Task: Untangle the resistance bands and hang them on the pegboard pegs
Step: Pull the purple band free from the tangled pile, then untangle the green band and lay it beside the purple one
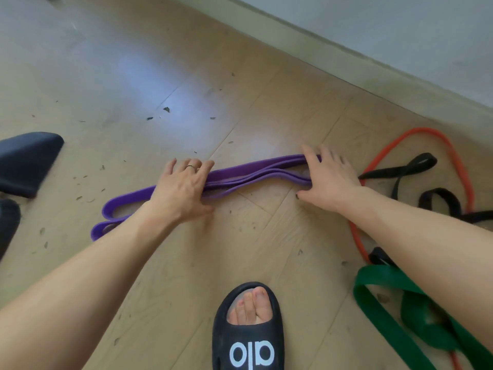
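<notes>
purple band (256,173) laid out folded on floor (160,76), pressed flat by left hand (184,189) and right hand (329,177), fingers spread; orange tube (458,166), green band (394,316) untouched; nothing hung

You crouch in a home room: pale wood-plank floor (160,76) strewn with debris, white baseboard (346,68), your foot in a black slide sandal (248,340), resistance bands (394,316) scattered beside you.

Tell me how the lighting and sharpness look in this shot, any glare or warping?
Head view: a pale bluish glare patch on the floor beyond the left hand; the purple band and right hand are reasonably sharp; the dark object at the left edge is smeared; wide-angle distortion bends the baseboard.
</notes>
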Available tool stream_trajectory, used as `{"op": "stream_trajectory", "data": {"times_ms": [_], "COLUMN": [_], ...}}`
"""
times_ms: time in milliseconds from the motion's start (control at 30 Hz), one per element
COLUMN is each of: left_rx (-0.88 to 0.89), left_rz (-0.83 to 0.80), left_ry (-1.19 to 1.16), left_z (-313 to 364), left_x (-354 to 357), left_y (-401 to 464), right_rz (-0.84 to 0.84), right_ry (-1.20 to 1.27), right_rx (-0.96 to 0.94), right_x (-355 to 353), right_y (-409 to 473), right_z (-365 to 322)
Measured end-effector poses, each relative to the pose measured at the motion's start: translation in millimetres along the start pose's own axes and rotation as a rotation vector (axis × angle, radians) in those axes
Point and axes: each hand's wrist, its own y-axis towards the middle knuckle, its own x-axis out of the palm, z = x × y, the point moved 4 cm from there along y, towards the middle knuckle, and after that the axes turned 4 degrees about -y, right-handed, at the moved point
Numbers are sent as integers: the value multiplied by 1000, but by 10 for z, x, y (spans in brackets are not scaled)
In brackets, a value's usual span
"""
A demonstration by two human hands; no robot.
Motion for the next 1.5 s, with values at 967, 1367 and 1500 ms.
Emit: {"op": "stream_trajectory", "data": {"times_ms": [967,1367,1500], "left_rx": [529,410,386], "left_rz": [-158,-338,-408], "left_ry": [-312,-508,-617], "left_z": [3123,3312,3288], "left_x": [-253,-9,-153], "left_y": [-191,-360,-527], "right_rz": [315,91,89], "right_ry": [774,344,205], "right_rx": [433,390,346], "right_x": [366,880,714], "right_y": [-1682,-2255,-2260], "right_z": [1293,1410,1442]}}
